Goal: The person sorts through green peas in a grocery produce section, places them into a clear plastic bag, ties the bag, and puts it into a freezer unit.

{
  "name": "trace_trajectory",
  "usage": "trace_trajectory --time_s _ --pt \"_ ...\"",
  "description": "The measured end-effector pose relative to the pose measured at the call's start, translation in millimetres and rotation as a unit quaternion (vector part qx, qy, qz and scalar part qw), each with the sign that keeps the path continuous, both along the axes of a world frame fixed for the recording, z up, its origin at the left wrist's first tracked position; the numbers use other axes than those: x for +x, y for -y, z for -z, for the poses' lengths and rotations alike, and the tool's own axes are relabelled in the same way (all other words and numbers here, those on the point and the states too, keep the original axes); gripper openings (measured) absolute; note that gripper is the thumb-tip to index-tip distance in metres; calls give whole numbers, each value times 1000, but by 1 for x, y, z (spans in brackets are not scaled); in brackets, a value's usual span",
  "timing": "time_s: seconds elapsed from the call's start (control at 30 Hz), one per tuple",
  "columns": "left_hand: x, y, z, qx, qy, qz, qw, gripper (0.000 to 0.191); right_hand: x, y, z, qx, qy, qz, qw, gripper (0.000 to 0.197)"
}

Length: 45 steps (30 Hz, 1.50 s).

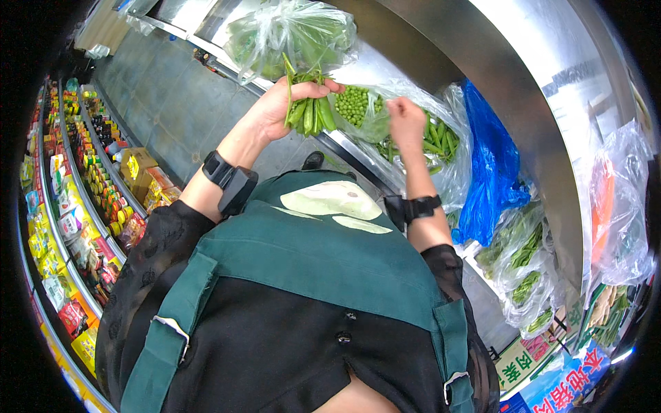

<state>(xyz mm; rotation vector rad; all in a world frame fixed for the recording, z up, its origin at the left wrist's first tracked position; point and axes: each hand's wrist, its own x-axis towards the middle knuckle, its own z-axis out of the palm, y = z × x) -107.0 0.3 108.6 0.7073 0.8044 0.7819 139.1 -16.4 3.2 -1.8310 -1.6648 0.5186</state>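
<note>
My left hand (299,106) holds a bunch of green pea pods (311,114) with their stems sticking up past the thumb. To its right, my right hand (408,121) is curled above an open clear plastic bag (454,175) of green pods (441,138); whether its fingers pinch anything is not plain. Between the hands, shelled green peas (356,105) lie in a thin clear bag. Beyond my left hand sits a knotted clear bag of green vegetables (294,38).
A blue plastic bag (485,165) hangs right of the pods. Bagged leafy greens (526,258) lie lower right, and a bag with something orange (612,206) at the far right. Shelves of packaged goods (98,170) and a cardboard box (137,170) stand at left. The metal counter's edge (356,157) runs diagonally.
</note>
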Motion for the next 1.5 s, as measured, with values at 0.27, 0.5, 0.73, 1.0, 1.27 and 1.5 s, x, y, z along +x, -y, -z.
trace_trajectory --time_s 0.27,0.5,0.73,1.0,1.27,1.5 --pt "-11 -14 -49 99 110 22 989 25 6 -52 -92 -61 -284 93 952 26" --pt "24 -49 -44 131 101 129 978 40 35 -119 -97 113 -151 67 980 18" --pt "51 -52 9 26 5 30 999 32 40 -75 -24 111 9 68 991 13" --pt "15 -20 55 -14 -182 19 983 25 -12 85 48 -210 85 -83 970 23" --pt "39 9 117 -113 -150 173 967 32 -19 104 38 -50 -29 -280 958 27" --pt "23 16 105 -82 -252 215 940 35 -5 126 11 -164 -210 -214 940 21"
